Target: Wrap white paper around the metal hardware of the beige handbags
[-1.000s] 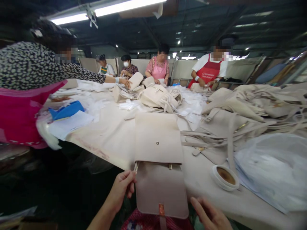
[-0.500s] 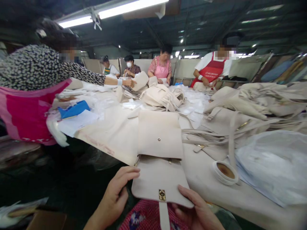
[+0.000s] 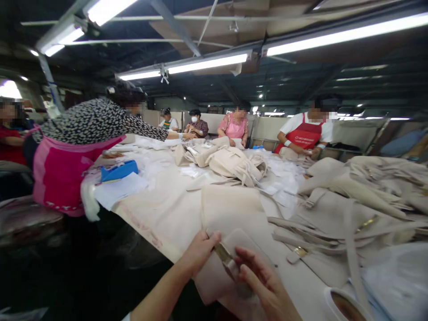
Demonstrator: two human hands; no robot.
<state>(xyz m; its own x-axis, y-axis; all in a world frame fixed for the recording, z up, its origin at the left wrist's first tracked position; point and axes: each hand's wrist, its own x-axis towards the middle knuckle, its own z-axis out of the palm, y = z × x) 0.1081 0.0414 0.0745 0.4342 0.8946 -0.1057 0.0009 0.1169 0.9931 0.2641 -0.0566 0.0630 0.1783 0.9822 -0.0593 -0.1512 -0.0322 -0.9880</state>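
Observation:
A beige handbag [image 3: 214, 276] is tilted up at the table's near edge, with a pale flap [image 3: 230, 200] lying on the table beyond it. My left hand [image 3: 202, 252] is closed on the handbag's side, thumb and fingers pinching near a short strap with a metal piece [image 3: 225, 256]. On the other side, my right hand [image 3: 259, 278] has bent fingers at the strap's lower end and seems to grip it. Blur hides the exact contact there.
Beige bags [image 3: 234, 162] are heaped mid-table, and more bags with straps [image 3: 364, 178] pile up on the right. A round tub of brown stuff [image 3: 346, 305] stands near right. A blue object [image 3: 119, 171] lies on white sheets at left. Several co-workers stand around the table.
The handbag has been turned and lifted from its flat, opened position. Both hands have moved up and closer together, around the strap. The view has tipped upward.

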